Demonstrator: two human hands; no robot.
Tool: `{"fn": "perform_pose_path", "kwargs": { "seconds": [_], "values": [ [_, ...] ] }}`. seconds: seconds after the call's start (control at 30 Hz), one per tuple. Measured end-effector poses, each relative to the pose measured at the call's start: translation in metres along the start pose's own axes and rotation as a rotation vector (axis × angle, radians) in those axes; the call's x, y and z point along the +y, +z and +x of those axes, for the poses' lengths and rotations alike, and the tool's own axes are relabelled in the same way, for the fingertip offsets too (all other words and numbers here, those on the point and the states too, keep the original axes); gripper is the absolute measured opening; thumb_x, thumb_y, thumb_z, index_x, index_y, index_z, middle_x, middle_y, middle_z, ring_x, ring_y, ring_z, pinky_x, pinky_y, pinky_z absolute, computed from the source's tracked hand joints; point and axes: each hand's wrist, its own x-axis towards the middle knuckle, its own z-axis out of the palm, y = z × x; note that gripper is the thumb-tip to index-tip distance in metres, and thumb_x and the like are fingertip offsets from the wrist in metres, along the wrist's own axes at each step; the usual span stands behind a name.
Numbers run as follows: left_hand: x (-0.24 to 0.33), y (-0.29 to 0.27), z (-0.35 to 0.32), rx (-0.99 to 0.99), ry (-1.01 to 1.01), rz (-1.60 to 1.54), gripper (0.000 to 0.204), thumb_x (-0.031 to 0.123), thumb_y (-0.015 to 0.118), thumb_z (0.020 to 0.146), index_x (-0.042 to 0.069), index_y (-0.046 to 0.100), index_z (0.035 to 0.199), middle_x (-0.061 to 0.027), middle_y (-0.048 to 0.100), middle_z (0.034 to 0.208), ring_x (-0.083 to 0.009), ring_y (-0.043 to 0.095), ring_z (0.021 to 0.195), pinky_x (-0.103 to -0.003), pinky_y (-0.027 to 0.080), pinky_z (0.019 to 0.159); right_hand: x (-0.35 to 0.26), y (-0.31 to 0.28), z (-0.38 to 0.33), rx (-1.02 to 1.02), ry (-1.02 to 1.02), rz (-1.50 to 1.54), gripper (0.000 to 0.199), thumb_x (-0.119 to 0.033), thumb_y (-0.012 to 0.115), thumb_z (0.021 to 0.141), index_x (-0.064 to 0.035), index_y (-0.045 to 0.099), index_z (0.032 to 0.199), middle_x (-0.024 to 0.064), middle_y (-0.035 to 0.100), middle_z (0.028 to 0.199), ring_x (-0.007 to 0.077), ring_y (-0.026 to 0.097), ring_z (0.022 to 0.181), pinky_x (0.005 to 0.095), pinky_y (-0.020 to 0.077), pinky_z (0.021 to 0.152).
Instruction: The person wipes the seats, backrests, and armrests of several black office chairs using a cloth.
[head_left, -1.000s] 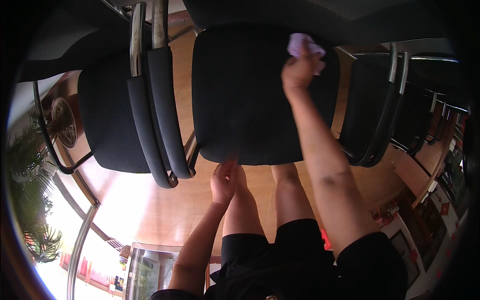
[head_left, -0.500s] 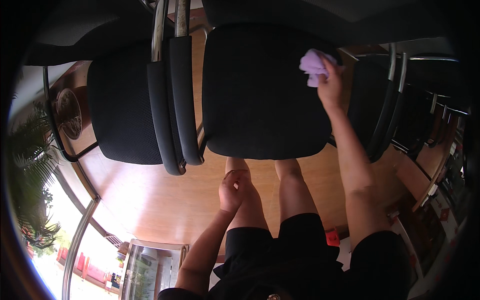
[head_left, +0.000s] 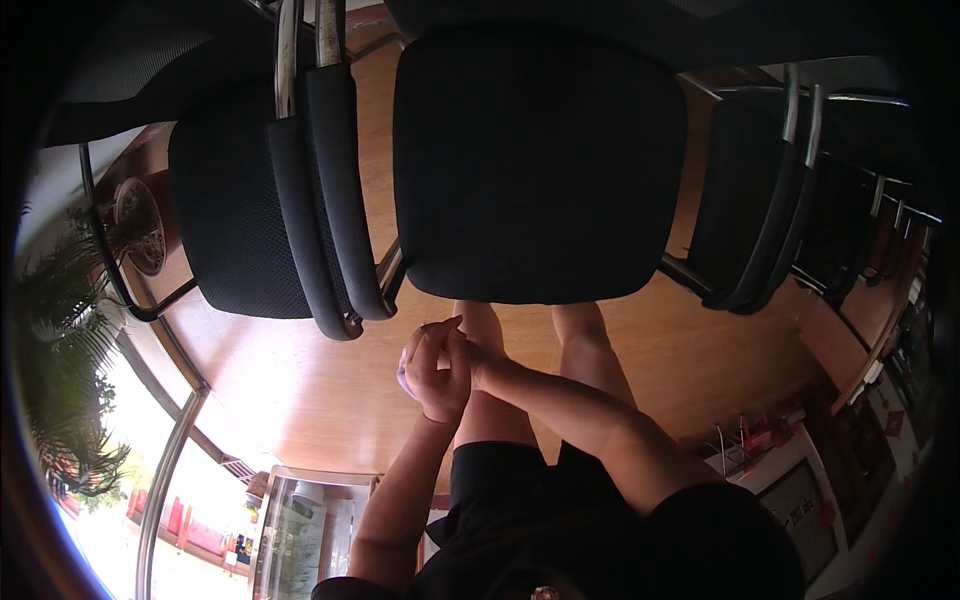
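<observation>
- Wooden floor (head_left: 330,400), black chair seat (head_left: 540,170) ahead.
- Lilac cloth (head_left: 402,373) peeks out beside my curled left hand (head_left: 438,375), which mostly hides my right hand (head_left: 480,368); can't tell which grips it.
- Likely refolding; next calls for a secure hold.

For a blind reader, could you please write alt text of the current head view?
A person's left hand and right hand overlap above bare legs, a lilac cloth peeking out; ahead, a black chair stands between others.

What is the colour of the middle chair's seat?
The seat is black; the head view shows it.
</observation>
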Motion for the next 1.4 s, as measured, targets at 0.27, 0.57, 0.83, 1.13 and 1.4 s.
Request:
{"fn": "perform_pose_path", "kwargs": {
  "seconds": [0.27,0.57,0.83,1.13,1.4],
  "values": [
    [0.004,0.002,-0.021,-0.088,-0.112,-0.123,0.012,-0.004,0.065,0.089,0.002,0.070,0.098,-0.0070,0.064,0.079,-0.0171,0.058,0.065,-0.029,0.048,0.061,-0.054,-0.348,-0.027,1.206,-0.298,-0.881,0.049,0.001,0.057,0.094,-0.0135,0.055,0.141,0.0173,0.058,0.137,0.0336,0.065,0.118,0.0395,0.0550,0.098],
    [-0.003,-0.004,-0.028,-0.097,-0.183,-0.048,0.014,-0.002,0.063,0.091,0.000,0.071,0.102,-0.0093,0.068,0.081,-0.0199,0.065,0.071,-0.031,0.052,0.068,0.010,-0.047,0.058,0.558,-0.258,-0.802,0.044,-0.015,0.059,0.096,-0.0188,0.054,0.140,0.0228,0.051,0.138,0.0362,0.065,0.111,0.0415,0.0558,0.094],
    [-0.017,-0.008,-0.026,0.017,-0.368,-0.142,0.015,-0.001,0.061,0.095,0.002,0.071,0.106,-0.0081,0.069,0.086,-0.0165,0.068,0.075,-0.029,0.055,0.068,-0.033,-0.082,0.016,0.094,-0.279,-0.508,0.053,0.004,0.063,0.086,-0.0215,0.065,0.132,0.0136,0.057,0.135,0.0314,0.057,0.123,0.0390,0.0491,0.104],
    [-0.026,0.006,-0.035,-0.020,-0.393,-0.170,0.019,-0.002,0.058,0.095,0.002,0.070,0.108,-0.0082,0.069,0.090,-0.0162,0.067,0.073,-0.028,0.054,0.063,-0.157,-0.192,0.147,1.204,-0.671,-0.900,0.049,0.000,0.058,0.091,-0.0199,0.064,0.135,0.0165,0.057,0.133,0.0352,0.063,0.117,0.0435,0.0542,0.095],
    [-0.051,0.054,0.047,-0.082,-0.098,-0.049,0.010,0.009,0.065,0.097,0.001,0.070,0.100,-0.0065,0.069,0.078,-0.0124,0.065,0.066,-0.025,0.052,0.058,0.087,-0.066,-0.045,-0.110,-0.251,-0.923,0.043,-0.003,0.059,0.093,-0.0188,0.061,0.134,0.0236,0.046,0.147,0.0409,0.049,0.134,0.0457,0.0467,0.109]
  ]
}}
